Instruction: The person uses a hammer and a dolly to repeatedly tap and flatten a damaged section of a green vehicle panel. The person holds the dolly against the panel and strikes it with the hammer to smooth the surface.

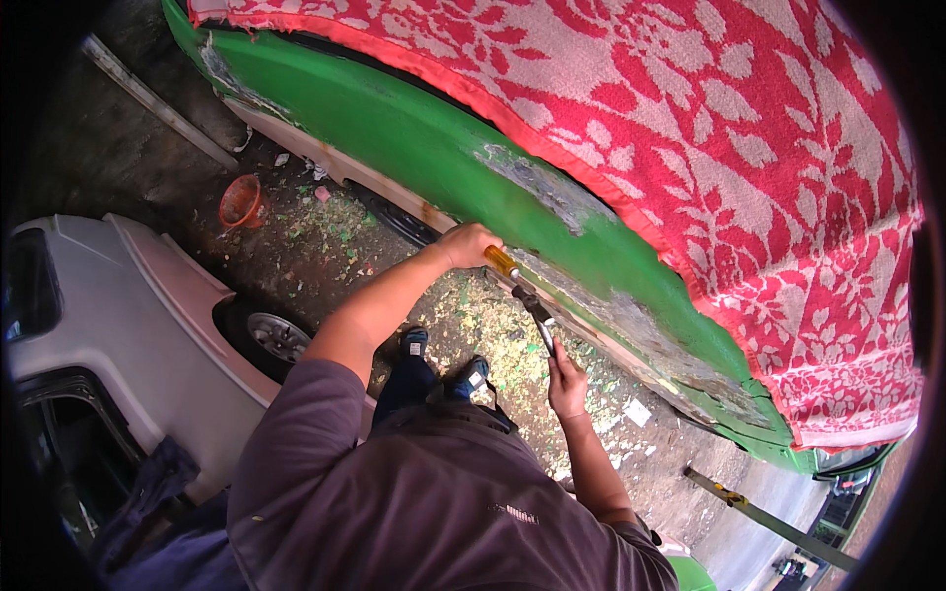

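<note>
My left hand [468, 246] is closed around a tool with a see-through amber handle [501, 260]; its working end is hidden by the hand and the car side. A hammer [534, 305] is gripped in my right hand [568, 382], its dark head close to the butt of the amber handle. Whether the two touch I cannot tell. Both hands are beside the green car body [394, 133], whose paint is stripped to a rough grey patch [621, 310] along the side. A red and pale floral towel [709, 167] covers the car's upper part.
Paint flakes and scraps [473, 305] litter the ground around my feet. An orange bucket [242, 202] lies to the left. Behind on the left stands a pale car [148, 305] with an exposed wheel [276, 335]. Long bars [158, 103] lie at far left and a pole [778, 522] at lower right.
</note>
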A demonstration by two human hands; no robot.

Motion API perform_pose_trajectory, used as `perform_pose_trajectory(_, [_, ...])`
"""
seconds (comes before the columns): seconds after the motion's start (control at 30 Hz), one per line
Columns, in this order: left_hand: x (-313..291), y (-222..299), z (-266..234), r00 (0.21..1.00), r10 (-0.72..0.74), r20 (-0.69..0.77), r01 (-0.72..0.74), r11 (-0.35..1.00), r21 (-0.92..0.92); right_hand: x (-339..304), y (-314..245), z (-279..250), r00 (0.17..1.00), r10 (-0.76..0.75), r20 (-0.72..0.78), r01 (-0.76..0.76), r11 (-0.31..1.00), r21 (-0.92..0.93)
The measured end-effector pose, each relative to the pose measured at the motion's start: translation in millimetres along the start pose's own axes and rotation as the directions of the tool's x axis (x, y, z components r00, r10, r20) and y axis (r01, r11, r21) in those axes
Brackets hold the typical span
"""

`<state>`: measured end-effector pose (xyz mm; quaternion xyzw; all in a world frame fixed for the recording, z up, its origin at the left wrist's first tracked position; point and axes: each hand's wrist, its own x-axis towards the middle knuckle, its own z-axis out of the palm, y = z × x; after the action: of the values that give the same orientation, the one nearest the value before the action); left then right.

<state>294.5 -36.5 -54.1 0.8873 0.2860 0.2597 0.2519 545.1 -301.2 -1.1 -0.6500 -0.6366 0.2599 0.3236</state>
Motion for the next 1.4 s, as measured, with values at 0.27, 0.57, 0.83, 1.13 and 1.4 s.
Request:
perform_pose_trajectory(0.27, [-35,20,-23,0.99,0.105,-0.097,-0.084,0.976,0.202,9,-16,-13,1.0,0.019,-0.02,-0.017,0.994,0.107])
perform_pose_trajectory(0.57, [-79,19,-38,0.937,-0.205,-0.282,0.195,0.979,-0.063,16,-21,-19,0.996,0.07,-0.059,-0.061,0.987,0.145])
perform_pose_trajectory(0.83, [-73,22,-34,0.99,-0.088,-0.11,0.089,0.996,0.003,20,-25,-17,0.996,0.066,-0.067,-0.054,0.985,0.164])
perform_pose_trajectory(1.13, [-69,25,-39,0.979,-0.108,-0.17,0.092,0.991,-0.099,16,-56,-19,1.0,0.001,-0.006,0.0,0.996,0.088])
perform_pose_trajectory(1.4, [-55,23,-30,0.959,-0.074,-0.272,0.045,0.993,-0.11,17,-63,20,0.94,-0.342,0.01,0.342,0.94,0.014])
